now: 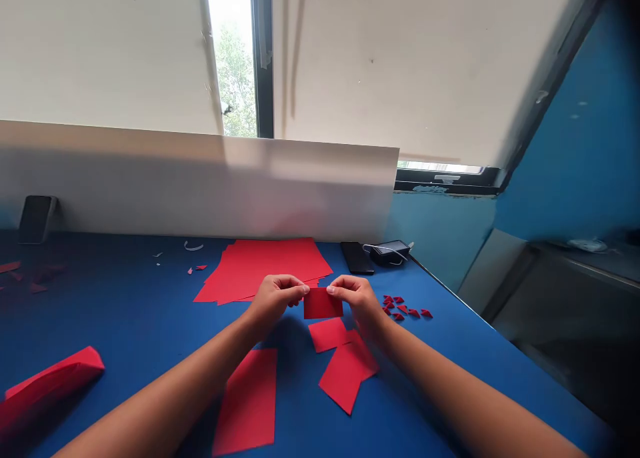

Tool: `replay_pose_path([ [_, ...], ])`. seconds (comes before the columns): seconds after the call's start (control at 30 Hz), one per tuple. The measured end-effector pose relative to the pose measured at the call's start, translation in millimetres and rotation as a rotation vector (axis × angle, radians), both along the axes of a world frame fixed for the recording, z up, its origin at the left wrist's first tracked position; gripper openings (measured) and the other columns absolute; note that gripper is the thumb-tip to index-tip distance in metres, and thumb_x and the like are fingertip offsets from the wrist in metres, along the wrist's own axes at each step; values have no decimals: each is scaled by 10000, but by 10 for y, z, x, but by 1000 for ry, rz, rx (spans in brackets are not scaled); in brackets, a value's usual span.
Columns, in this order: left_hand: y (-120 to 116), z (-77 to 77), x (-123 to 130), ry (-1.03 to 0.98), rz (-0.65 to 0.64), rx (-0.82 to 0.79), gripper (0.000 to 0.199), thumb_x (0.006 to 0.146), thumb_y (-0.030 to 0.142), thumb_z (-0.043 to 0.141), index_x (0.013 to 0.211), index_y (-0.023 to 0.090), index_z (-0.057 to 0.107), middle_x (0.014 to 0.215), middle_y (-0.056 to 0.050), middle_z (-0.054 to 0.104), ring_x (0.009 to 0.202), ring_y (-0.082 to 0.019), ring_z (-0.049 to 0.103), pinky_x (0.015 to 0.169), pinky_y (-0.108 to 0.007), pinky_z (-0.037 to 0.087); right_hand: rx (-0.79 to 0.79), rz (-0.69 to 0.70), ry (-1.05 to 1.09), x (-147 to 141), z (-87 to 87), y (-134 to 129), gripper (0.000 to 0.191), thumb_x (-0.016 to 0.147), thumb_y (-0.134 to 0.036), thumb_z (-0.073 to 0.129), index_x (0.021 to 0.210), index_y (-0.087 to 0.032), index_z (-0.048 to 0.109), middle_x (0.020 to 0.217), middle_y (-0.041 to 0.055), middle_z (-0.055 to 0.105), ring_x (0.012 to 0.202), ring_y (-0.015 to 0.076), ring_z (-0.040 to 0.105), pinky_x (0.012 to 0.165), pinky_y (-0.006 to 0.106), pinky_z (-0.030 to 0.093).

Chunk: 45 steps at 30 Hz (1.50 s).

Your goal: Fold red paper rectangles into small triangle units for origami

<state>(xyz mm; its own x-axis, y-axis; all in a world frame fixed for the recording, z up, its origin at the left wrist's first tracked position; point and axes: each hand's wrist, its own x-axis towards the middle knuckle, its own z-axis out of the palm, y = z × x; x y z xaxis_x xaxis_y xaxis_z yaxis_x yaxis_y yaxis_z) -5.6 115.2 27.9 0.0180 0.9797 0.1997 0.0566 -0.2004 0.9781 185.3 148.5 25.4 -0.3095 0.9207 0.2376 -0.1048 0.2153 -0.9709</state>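
A small red paper rectangle is held up over the table between both hands. My left hand pinches its upper left corner between thumb and fingers. At the upper right corner, my right hand grips it the same way. Just below lie a few red paper pieces, among them a rectangle and a larger one that overlaps another. A long red paper strip rests beneath my left forearm. Several little folded red paper triangles are scattered right of my right hand.
Large red sheets are stacked at the back of the blue table. A black phone and a dark device with a white cable sit behind. Folded red paper lies at left; another phone leans against the white board.
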Motion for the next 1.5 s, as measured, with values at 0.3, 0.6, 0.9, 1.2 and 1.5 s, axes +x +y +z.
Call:
replay_pose_path([
  [0.3, 190, -270, -118, -7, -110, -121, 303, 803, 440, 602, 924, 167, 653, 737, -10, 605, 616, -128, 515, 587, -238, 400, -159, 17, -62, -36, -238, 198, 286, 742, -447, 690, 709, -170, 622, 600, -9, 535, 532, 117, 440, 493, 245, 328],
  [0.6, 182, -282, -119, 187, -91, -149, 392, 819, 468, 577, 576, 163, 539, 547, 17, 488, 527, -106, 384, 508, -225, 285, 13, 113, -205, -18, -291, 112, 529, 786, -280, 673, 1265, -274, 449, 1094, 79, 629, 943, 236, 630, 794, 355, 513],
  [0.9, 198, -242, -79, 238, -36, -150, 393, 825, 479, 574, 595, 162, 540, 534, 19, 504, 522, -105, 415, 512, -222, 318, 84, 82, -280, 45, -287, 83, 363, 773, -257, 691, 1124, -253, 600, 1137, 82, 629, 988, 263, 614, 852, 394, 511],
  [1.2, 137, -254, -62, -27, -92, -131, 824, 740, 301, 729, 1424, 289, 269, 784, 29, 568, 648, -125, 561, 589, -232, 432, -68, 86, -182, 50, -337, 121, 363, 785, -297, 693, 1128, -229, 594, 1099, 86, 665, 986, 244, 627, 840, 364, 505],
  [1.5, 156, -286, -115, 79, -138, -99, 322, 807, 368, 655, 1057, 165, 655, 972, -69, 677, 860, -194, 611, 745, -289, 476, -99, 150, -165, -12, -316, 127, 570, 807, -288, 673, 1311, -224, 413, 748, -9, 630, 727, 175, 606, 688, 306, 471],
])
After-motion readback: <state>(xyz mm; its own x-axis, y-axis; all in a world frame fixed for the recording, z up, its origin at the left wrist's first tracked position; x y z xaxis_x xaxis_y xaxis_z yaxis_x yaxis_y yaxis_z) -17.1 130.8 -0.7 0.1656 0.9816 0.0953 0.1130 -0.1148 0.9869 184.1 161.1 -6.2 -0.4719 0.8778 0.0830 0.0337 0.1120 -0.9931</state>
